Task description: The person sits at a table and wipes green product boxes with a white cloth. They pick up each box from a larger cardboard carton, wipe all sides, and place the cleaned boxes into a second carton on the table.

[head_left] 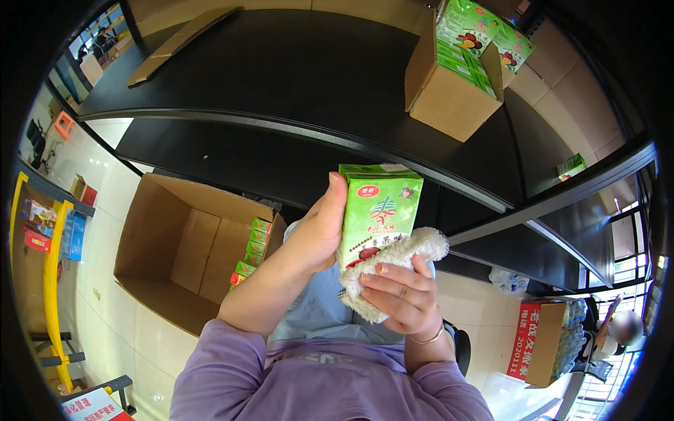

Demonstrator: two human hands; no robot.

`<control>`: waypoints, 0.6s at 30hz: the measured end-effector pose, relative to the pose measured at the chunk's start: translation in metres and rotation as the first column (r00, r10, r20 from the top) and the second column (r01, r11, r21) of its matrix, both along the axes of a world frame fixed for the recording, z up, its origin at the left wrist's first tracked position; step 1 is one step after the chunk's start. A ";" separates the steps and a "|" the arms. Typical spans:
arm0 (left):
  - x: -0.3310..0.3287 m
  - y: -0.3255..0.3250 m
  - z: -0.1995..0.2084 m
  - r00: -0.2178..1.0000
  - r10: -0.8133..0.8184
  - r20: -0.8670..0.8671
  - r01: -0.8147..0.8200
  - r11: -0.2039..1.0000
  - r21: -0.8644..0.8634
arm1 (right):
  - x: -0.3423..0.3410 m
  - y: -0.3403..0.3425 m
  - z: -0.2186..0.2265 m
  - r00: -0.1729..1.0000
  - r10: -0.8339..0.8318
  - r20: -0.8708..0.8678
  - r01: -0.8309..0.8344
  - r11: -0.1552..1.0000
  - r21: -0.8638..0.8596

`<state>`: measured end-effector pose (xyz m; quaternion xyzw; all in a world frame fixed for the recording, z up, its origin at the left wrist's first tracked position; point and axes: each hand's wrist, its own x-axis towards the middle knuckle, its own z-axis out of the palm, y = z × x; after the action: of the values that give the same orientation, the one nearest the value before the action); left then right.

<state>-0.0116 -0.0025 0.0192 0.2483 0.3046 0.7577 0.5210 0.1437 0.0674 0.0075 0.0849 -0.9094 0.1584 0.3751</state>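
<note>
A green carton [379,203] with printed fruit on its front stands upright before my chest. My left hand [319,224] is wrapped round its left side, the thumb along the upper edge. In my right hand [401,291] is a fluffy white cloth [393,254], bunched up and pressed against the carton's lower front. The fingers are curled over the cloth. Below and left of my hands, a large open cardboard box [161,238] has several similar small green cartons [257,242] along its right side.
Black shelves [281,63] stretch ahead of me. On the upper one sits an open cardboard box [449,102] of green cartons; a flat cardboard piece [182,43] lies far left. At right, a red-sided box [537,344] holds bottles, and a person [618,333] is behind it.
</note>
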 end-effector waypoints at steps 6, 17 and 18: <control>-0.001 -0.002 -0.009 0.991 0.005 -0.132 0.000 0.999 0.033 | -0.002 0.004 0.009 0.998 -0.064 -0.029 0.064 0.998 0.027; 0.005 -0.005 -0.008 0.987 -0.095 -0.130 0.114 0.983 0.141 | -0.014 0.011 0.021 0.944 -0.239 -0.229 0.171 0.945 -0.281; 0.006 -0.005 -0.009 0.986 -0.124 -0.109 0.136 0.984 0.114 | -0.016 0.011 0.021 0.928 -0.264 -0.262 0.168 0.926 -0.338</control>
<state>-0.0057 -0.0070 0.0106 0.3369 0.2671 0.7256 0.5372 0.1278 0.0781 0.0288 -0.0535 -0.8085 0.2415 0.5339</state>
